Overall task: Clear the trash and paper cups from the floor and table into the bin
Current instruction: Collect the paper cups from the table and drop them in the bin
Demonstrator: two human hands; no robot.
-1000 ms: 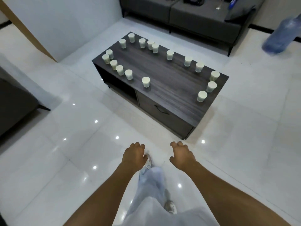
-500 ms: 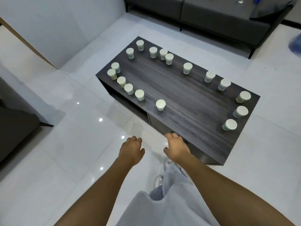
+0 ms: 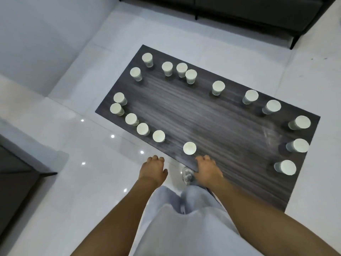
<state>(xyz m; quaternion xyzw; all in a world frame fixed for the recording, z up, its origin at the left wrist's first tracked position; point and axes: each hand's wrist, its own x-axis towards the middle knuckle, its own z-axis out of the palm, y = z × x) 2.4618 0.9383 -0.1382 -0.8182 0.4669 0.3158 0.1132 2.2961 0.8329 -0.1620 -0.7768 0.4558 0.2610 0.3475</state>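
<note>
Paper cups (image 3: 189, 148) stand upside down in a loose ring along the edges of the table (image 3: 212, 122), flat bases up, their long axes upright. I can read no print on them; the frame is slightly blurred. My left hand (image 3: 154, 169) hangs over the floor (image 3: 83, 182) just off the table's near edge, fingers loosely curled and holding nothing. My right hand (image 3: 207, 169) hovers over that edge, near the closest cup, likewise relaxed and holding nothing.
</note>
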